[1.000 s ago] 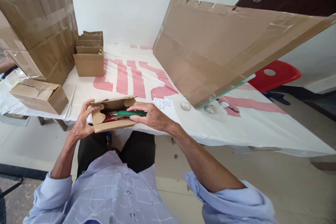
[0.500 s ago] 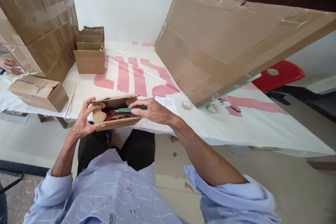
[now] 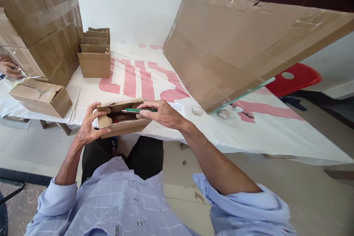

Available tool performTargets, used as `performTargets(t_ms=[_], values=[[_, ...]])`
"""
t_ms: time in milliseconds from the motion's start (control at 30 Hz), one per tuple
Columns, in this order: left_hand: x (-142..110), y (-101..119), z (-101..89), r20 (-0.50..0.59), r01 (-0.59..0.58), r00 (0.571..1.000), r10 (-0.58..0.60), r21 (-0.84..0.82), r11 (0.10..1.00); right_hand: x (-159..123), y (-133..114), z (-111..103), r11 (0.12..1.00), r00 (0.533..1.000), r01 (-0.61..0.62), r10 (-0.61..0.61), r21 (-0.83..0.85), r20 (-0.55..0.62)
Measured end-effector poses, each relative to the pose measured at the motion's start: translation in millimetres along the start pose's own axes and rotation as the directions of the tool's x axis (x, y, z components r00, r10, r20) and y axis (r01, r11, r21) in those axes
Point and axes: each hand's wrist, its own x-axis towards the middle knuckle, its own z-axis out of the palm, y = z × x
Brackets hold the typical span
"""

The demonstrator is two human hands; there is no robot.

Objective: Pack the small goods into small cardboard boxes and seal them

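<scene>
An open cardboard box (image 3: 127,128) sits at the table's near edge, tilted slightly toward me. My left hand (image 3: 90,127) grips its left end, thumb on the near wall and fingers over the far side. Inside lie some dark and red items (image 3: 118,120), mostly in shadow and hard to make out. Pinched between the thumb and fingers of my right hand (image 3: 164,114) is a green utility knife (image 3: 133,110), pointing left over the box opening. That hand covers part of the box's right end.
A closed small box (image 3: 41,97) and a big taped carton (image 3: 52,33) stand at left, with a row of open boxes (image 3: 94,64) behind. A large cardboard panel (image 3: 235,48) leans at right, near tape rolls (image 3: 223,114). Another person's hand (image 3: 9,68) shows far left.
The utility knife has risen from inside the box to above its opening, moving slightly right with my right hand. My left hand keeps its hold while the box tips a little toward me.
</scene>
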Motion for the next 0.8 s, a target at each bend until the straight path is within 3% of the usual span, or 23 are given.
performTargets(t_ms=[800], values=[[1.4,2.8,-0.6,0.010,0.020,1.000,-0.020,0.020,1.000,0.2,2.8,1.3,0.999,0.999,-0.036,0.035,0.004,0.026]])
